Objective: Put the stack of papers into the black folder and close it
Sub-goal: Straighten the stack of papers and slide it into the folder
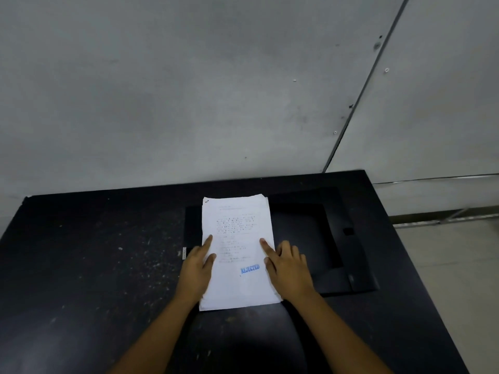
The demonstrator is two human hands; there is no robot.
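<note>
A white stack of papers (237, 252), printed with text and a blue "REJECTED" stamp, lies on the left half of the open black folder (310, 238). The folder's right flap, with a pocket, spreads flat to the right of the stack. My left hand (198, 265) rests flat on the stack's left edge, fingers apart. Along the stack's right edge lies my right hand (286, 265), its forefinger pointing up the page. Neither hand grips anything.
The folder lies on a black, dusty table (81, 265) against a grey wall (189, 90). The table's right edge (421, 265) drops off to a light floor. A small white label (184, 252) sits at the folder's left edge.
</note>
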